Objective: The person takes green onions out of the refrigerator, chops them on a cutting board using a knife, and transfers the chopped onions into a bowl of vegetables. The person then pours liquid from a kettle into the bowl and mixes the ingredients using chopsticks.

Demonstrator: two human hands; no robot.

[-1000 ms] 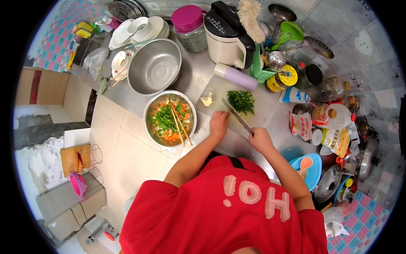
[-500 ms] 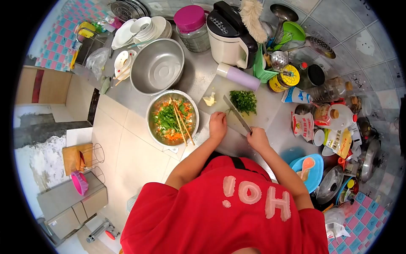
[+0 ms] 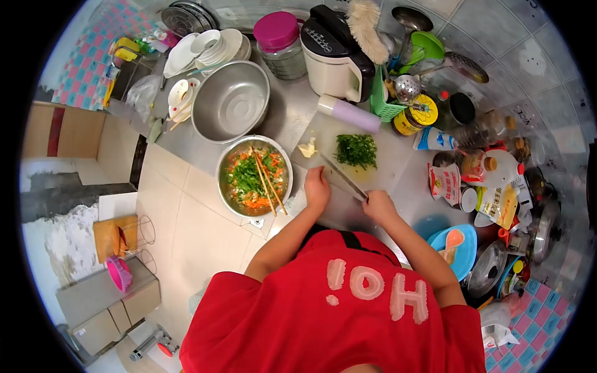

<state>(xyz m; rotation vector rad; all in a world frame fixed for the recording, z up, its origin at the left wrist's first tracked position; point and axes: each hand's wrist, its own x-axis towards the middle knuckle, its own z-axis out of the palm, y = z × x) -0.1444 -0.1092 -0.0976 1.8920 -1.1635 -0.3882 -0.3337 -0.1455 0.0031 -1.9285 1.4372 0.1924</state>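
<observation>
One cutting board [image 3: 388, 158] on metal counter [image 3: 287, 99], tiled wall [image 3: 511, 32]

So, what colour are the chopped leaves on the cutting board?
The chopped leaves are dark green, clearest in the head view.

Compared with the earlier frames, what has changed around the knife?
The knife in the right hand has swung away from the chopped greens, toward the left hand. Nothing was picked up or let go. The chopped greens, pale pieces and bowl of vegetables stayed put.
</observation>
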